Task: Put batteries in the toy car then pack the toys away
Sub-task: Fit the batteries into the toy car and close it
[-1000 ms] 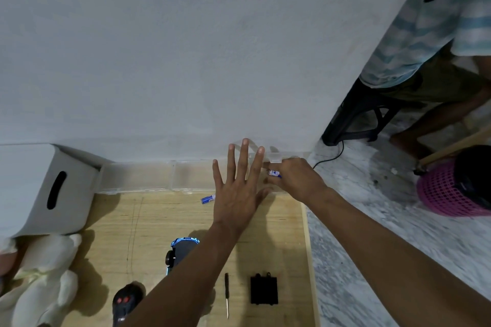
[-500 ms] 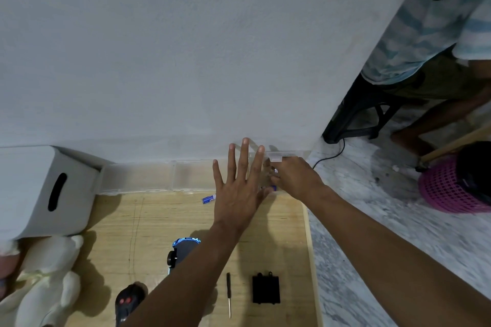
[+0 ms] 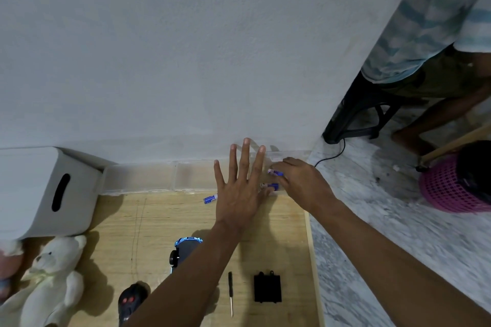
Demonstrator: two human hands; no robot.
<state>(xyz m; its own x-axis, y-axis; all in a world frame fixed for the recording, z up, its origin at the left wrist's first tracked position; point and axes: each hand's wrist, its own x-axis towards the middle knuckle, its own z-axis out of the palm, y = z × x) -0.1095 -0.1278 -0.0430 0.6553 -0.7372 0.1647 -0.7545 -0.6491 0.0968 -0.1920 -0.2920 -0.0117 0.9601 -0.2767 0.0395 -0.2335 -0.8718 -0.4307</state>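
My left hand [image 3: 240, 188] lies flat with fingers spread over the right end of a clear plastic organiser box [image 3: 148, 176] against the wall. My right hand [image 3: 297, 183] reaches into that end and pinches a blue battery [image 3: 275, 172]. A second blue battery [image 3: 271, 186] shows just below it, and a third blue battery [image 3: 210, 198] lies on the wooden board left of my left hand. The blue toy car [image 3: 183, 249] sits under my left forearm. A small screwdriver [image 3: 230, 292] and a black battery cover [image 3: 267, 288] lie near the front.
A white storage box [image 3: 39, 194] with a slot handle stands at the left, with a white teddy bear [image 3: 50, 281] in front of it. A black remote [image 3: 130, 300] with red buttons lies beside the car. At the right, a seated person [image 3: 435, 34], a pink basket [image 3: 451, 186] and marble floor.
My right hand has shifted slightly inside the box end, and two blue batteries now show at its fingertips where one showed before. My left hand has stayed flat in place.
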